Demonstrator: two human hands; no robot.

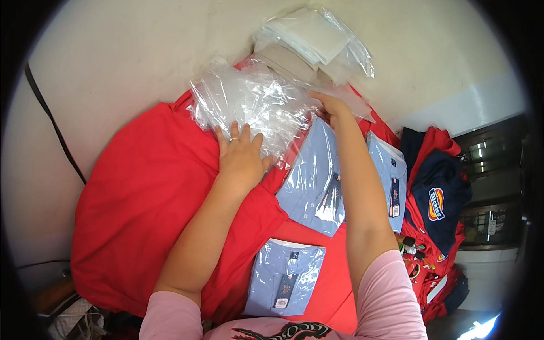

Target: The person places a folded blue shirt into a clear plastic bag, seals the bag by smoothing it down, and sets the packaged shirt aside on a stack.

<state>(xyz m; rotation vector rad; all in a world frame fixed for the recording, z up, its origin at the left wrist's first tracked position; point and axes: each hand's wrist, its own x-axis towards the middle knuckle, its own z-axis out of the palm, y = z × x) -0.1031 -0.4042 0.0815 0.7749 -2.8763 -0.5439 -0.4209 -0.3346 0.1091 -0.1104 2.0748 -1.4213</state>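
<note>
A pile of clear plastic bags lies crumpled and shiny on red cloth. My left hand rests on the near edge of the pile, palm down with its fingers spread. At the pile's right side, my right hand has its fingers bent around the edge of a clear plastic bag; part of the grip is hidden. Under my right forearm lies a light-blue folded shirt in clear wrapping with a dark tag. Another wrapped blue shirt sits right of that forearm, and a third wrapped shirt is nearer my body.
A large red cloth heap bulges on the left. Against the pale wall at the back is a stack of flat plastic packs. Dark navy garments and red ones pile up on the right, with small bottles beside them.
</note>
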